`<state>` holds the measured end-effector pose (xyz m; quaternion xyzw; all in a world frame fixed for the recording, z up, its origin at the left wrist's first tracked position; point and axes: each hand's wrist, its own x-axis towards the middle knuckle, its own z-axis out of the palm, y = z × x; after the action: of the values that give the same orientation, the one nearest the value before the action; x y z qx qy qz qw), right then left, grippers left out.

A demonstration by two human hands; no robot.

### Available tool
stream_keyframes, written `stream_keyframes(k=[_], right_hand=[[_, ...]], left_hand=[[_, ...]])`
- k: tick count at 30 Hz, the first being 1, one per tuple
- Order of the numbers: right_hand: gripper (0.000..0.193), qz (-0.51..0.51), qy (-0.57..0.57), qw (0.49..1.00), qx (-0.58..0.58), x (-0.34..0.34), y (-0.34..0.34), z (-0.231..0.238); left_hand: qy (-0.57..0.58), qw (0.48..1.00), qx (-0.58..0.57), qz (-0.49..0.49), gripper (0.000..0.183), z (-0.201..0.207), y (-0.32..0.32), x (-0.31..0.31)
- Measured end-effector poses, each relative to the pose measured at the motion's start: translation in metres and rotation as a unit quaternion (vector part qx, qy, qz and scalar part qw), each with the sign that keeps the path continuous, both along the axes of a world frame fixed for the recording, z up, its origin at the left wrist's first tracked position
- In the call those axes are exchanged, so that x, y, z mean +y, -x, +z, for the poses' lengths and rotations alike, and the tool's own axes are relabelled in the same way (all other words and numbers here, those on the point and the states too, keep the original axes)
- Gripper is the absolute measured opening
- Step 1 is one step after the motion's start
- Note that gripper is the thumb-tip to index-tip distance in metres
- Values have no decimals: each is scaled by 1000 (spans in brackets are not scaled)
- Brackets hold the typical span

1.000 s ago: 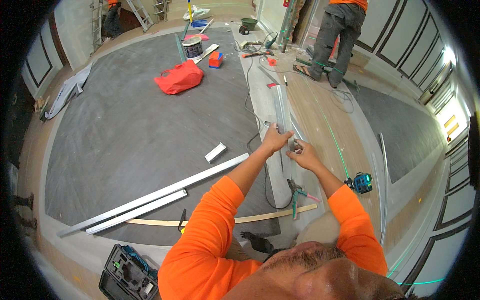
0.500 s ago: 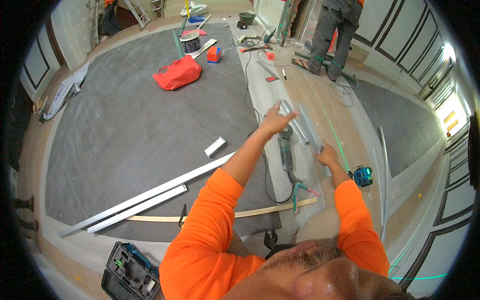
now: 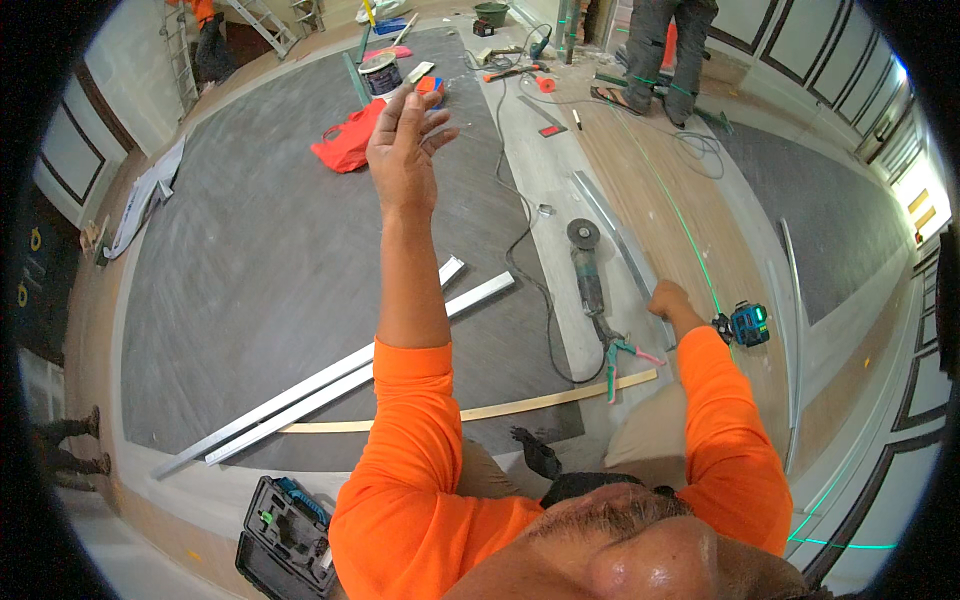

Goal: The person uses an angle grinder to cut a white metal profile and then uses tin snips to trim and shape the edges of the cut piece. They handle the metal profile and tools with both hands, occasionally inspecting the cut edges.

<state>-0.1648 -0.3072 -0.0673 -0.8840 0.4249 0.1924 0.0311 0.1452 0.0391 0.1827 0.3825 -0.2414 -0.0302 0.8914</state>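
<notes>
My left hand (image 3: 405,150) is raised over the dark grey floor covering, fingers spread, nothing visible in it. Behind it lie a red bag (image 3: 345,140) and a blue-and-orange box (image 3: 431,88), both partly hidden. My right hand (image 3: 668,298) is closed round the near end of a grey metal channel profile (image 3: 615,232), which slants away to the far left. An angle grinder (image 3: 590,280) lies on the floor left of the profile. Close to its cable are green-handled pliers (image 3: 613,370). Right of my right hand stands a blue laser level (image 3: 748,323) casting green lines.
Long metal profiles (image 3: 300,390) and a wooden strip (image 3: 520,407) lie at the left front. An open tool case (image 3: 285,540) is beside me. A bucket (image 3: 381,76) stands farther off. Another person (image 3: 670,50) stands at the far right near loose cables (image 3: 700,150).
My left hand has swung left and up, away from the profile and grinder. The short metal piece by it is no longer visible. My right hand keeps holding the longer profile.
</notes>
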Motion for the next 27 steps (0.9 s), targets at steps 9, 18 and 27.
stream_keyframes(k=[9, 18, 27], right_hand=[[36, 35, -36, 990, 131, 3, -7, -9], [37, 38, -56, 985, 160, 3, -5, -9], [37, 9, -57, 985, 162, 3, -8, -10]], left_hand=[[87, 993, -78, -11, 35, 23, 18, 22], [117, 988, -97, 0, 33, 30, 17, 34], [122, 988, -95, -9, 33, 31, 17, 35]])
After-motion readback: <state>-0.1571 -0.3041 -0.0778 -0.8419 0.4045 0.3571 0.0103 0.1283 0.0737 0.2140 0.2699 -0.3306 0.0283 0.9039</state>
